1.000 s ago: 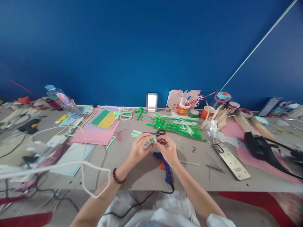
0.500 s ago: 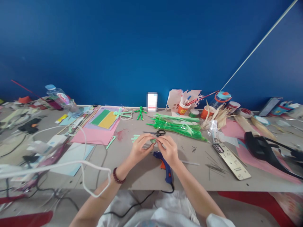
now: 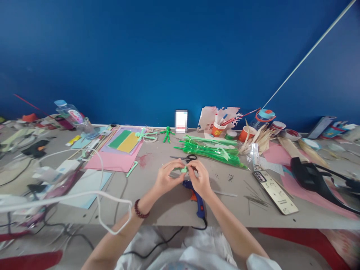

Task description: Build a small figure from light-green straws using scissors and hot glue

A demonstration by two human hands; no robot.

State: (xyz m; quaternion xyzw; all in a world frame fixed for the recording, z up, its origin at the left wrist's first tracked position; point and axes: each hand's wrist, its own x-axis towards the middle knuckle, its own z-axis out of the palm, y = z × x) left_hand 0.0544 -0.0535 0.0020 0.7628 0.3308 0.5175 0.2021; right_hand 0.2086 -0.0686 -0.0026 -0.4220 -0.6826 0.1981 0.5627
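Blue wall (image 3: 168,56) behind cluttered grey table (image 3: 174,213)

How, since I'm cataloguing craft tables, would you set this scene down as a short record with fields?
Left hand: holding a small green piece, partly hidden
Right hand: pinching the same piece
Beyond the hands: scissors
Between hands and near edge of table: blue glue gun
Back of table: green figure, red cup, bundle of green pipe cleaners
Left side: pink paper, bottle
Right side: phone, lying camera side up
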